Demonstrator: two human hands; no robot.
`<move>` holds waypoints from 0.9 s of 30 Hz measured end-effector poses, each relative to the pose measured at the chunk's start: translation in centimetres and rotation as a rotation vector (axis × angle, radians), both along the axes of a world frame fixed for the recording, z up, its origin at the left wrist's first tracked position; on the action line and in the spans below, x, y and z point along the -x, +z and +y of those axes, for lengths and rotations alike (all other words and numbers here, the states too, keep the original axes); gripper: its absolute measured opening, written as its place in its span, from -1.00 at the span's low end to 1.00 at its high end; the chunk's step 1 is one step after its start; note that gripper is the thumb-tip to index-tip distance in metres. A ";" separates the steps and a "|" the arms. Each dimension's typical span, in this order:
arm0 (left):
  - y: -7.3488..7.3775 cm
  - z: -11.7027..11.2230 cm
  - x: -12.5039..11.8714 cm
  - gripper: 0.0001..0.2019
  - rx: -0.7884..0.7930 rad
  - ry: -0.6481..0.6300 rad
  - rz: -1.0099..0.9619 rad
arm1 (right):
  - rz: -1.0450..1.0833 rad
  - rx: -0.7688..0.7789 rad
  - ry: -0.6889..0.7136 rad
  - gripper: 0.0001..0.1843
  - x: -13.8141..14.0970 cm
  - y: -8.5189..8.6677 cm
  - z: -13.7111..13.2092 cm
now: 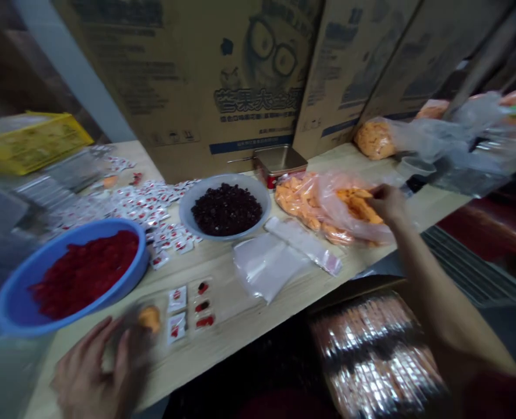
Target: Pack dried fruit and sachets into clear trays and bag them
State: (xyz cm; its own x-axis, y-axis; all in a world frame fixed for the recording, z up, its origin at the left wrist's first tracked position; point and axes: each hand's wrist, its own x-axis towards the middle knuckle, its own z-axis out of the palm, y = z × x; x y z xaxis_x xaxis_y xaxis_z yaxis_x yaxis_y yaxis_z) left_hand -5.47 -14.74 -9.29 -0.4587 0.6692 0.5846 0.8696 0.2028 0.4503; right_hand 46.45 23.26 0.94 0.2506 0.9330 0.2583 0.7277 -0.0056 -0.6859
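My right hand is at the mouth of a clear plastic bag of orange pieces, its fingers closed on an orange piece. Blurred by motion, my left hand is at the left end of a clear compartment tray, thumb and fingers apart. In the tray are an orange piece, two small white printed packets and, in small hollows, dark and red bits. Whether the left fingertips touch the tray is unclear.
A blue basin holds red pieces; a pale bowl holds dark ones. Loose packets are heaped behind. Clear plastic sleeves lie mid-table. Cardboard boxes line the back. Below the edge is a box of wrapped packs.
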 end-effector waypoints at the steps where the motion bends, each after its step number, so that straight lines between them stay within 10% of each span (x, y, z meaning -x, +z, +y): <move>1: 0.9 0.0 -1.2 -0.73 0.009 -0.017 0.020 | 0.042 -0.019 0.036 -0.73 0.8 0.0 -2.1; 4: 3.3 0.1 -4.7 -0.75 -0.037 -0.070 -0.094 | 0.447 -0.133 0.206 -0.63 5.6 -1.4 -8.9; 7: 4.5 0.2 -6.2 -0.74 -0.010 -0.118 -0.270 | 0.561 0.159 0.489 -0.69 14.3 -4.3 -15.6; 15: 5.6 -4.1 -2.5 -0.73 0.150 -0.091 -0.468 | 0.454 0.363 1.497 -0.83 37.2 -7.1 -25.4; 21: 3.1 -4.5 -1.8 -0.69 0.254 0.010 -0.666 | 0.316 0.348 1.687 -0.70 42.8 -8.0 -24.8; 27: -0.1 -3.1 -2.4 -0.68 0.112 0.282 -0.714 | 0.254 0.176 1.555 -0.62 43.3 -11.3 -23.3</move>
State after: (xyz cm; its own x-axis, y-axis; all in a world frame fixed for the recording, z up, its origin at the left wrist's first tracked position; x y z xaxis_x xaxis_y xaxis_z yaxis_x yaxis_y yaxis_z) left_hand -3.07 -17.87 -9.39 -0.8604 0.5092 0.0193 0.2857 0.4507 0.8457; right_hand 3.13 -0.04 -10.38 -0.9195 0.3215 0.2261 -0.0305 0.5151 -0.8566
